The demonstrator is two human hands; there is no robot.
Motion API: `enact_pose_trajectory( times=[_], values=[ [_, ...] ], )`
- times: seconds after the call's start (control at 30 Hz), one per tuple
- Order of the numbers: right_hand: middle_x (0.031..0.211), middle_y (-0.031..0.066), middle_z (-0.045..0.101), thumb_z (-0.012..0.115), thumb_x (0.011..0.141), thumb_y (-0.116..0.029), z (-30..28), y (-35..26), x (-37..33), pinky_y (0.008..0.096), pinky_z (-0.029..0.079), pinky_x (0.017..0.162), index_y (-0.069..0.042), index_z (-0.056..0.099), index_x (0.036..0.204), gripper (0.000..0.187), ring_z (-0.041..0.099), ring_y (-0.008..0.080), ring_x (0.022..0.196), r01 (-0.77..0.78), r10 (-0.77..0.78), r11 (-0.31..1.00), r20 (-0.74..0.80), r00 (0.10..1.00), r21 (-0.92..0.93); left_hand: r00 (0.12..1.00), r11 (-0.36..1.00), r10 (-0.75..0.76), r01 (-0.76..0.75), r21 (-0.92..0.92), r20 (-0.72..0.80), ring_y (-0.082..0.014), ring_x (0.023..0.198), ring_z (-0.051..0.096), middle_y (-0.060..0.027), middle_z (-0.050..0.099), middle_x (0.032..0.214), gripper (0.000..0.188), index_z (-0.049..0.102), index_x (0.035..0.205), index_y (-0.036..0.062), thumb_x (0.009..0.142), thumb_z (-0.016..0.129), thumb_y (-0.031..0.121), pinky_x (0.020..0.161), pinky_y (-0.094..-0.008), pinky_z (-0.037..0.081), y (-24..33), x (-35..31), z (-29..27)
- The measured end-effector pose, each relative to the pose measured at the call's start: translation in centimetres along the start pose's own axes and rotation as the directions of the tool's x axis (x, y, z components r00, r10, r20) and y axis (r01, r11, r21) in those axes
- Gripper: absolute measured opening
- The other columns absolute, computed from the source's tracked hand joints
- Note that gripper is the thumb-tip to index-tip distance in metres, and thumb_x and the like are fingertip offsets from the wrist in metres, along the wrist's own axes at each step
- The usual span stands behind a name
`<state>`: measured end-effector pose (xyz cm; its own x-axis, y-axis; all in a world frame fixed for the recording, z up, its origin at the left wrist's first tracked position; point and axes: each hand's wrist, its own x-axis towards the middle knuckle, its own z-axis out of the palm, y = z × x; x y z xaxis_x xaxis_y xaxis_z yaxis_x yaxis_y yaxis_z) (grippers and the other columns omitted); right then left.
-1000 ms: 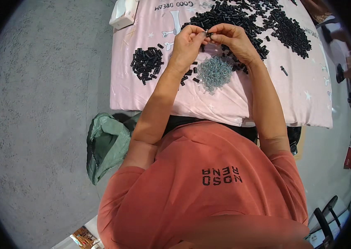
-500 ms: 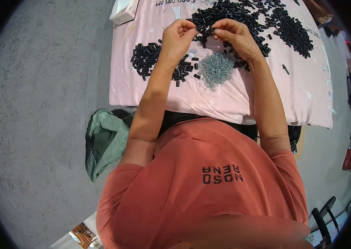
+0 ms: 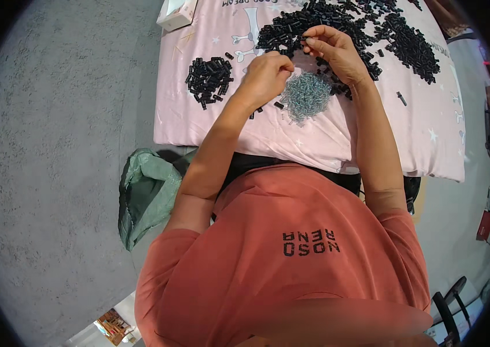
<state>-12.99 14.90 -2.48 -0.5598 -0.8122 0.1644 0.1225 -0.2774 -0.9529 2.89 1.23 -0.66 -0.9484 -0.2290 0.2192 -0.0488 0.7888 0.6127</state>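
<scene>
My left hand [image 3: 268, 77] is closed, thumb against curled fingers, at the upper left edge of a heap of small shiny silvery-green pieces [image 3: 305, 99]. What its fingertips hold, if anything, is too small to make out. My right hand [image 3: 337, 53] is raised in a pinch before the large heap of black pieces [image 3: 291, 29]. A small black piece [image 3: 305, 39] appears between its thumb and forefinger, hard to tell from the heap behind. A smaller pile of short black cylinders [image 3: 208, 80] lies left of my left hand.
Another dense mass of black pieces [image 3: 411, 49] covers the far right of the pink cloth [image 3: 372, 139]. One longer black piece [image 3: 402, 98] lies alone there. A white box [image 3: 176, 16] stands at the far left corner. A green sack [image 3: 146, 194] is below the table's left side.
My left hand has come away from my right hand, back toward me, to the edge of the shiny heap. My right hand stays pinched in almost the same place.
</scene>
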Motion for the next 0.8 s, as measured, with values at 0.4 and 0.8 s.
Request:
enact_pose_trajectory(
  times=[0.4,0.8],
  values=[
    [0.09,0.0018,0.066,0.063,0.09,-0.011,0.0,-0.3,0.0,0.0194,0.048,0.072,-0.004,0.064,0.103,0.014,0.061,0.0075,0.08,-0.01,0.011,0.999,0.013,1.0,-0.044,0.994,0.987,0.043,-0.057,0.147,0.097,-0.032,0.087,0.061,-0.0128,0.063,0.085,0.009,0.068,0.086,0.0049,0.081,0.061,0.007,0.078,-0.0409,0.048,-0.6,0.6,0.1],
    [0.09,0.0013,0.067,0.064,0.089,-0.013,0.1,-0.3,-0.2,0.0202,0.049,0.073,-0.004,0.065,0.103,0.017,0.063,0.0076,0.08,0.002,0.0,0.997,0.026,1.0,-0.08,0.993,0.992,0.079,-0.087,0.088,0.086,-0.0324,0.082,0.062,-0.0123,0.062,0.083,0.011,0.069,0.087,0.0067,0.082,0.059,0.007,0.074,-0.0406,0.048,-1.0,0.0,-1.0]
  ],
)
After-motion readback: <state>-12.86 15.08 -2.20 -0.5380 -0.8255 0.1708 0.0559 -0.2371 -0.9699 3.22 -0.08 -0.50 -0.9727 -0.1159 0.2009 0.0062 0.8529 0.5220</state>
